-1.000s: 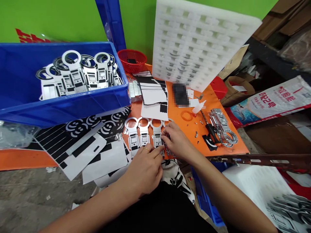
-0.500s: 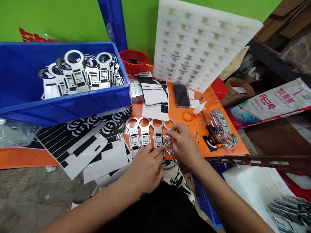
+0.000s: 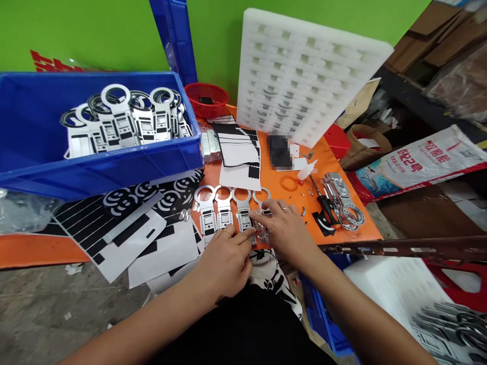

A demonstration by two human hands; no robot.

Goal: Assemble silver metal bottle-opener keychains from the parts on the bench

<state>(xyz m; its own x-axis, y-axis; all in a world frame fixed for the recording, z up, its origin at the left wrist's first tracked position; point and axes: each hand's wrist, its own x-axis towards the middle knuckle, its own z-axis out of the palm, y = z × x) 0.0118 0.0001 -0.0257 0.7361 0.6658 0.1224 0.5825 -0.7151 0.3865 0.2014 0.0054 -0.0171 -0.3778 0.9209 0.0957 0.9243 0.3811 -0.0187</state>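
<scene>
Four flat silver metal parts with ring ends lie side by side at the table's front edge, among them the third metal part (image 3: 244,218). My left hand (image 3: 225,261) rests palm down across the lower ends of these parts, its fingers stretched out and the index fingertip by the third one. My right hand (image 3: 289,228) lies over the rightmost part, index finger reaching left to touch the third part's right side. Under its fingers shows a clear sheet of small silver oval pieces (image 3: 262,234), partly hidden. Neither hand visibly grips anything.
A blue bin (image 3: 167,157) of similar parts stands left, above black-and-white sheets (image 3: 125,243). Behind are a red basket (image 3: 207,101) and an upright white foam board (image 3: 304,76). At right lie a screwdriver (image 3: 326,205), a small bottle (image 3: 306,171) and stacked metal parts (image 3: 338,190).
My right hand's pinch at the silver oval sheet has loosened; its index finger now stretches left to the third part. My left hand stays about where it was. The view has shifted slightly.
</scene>
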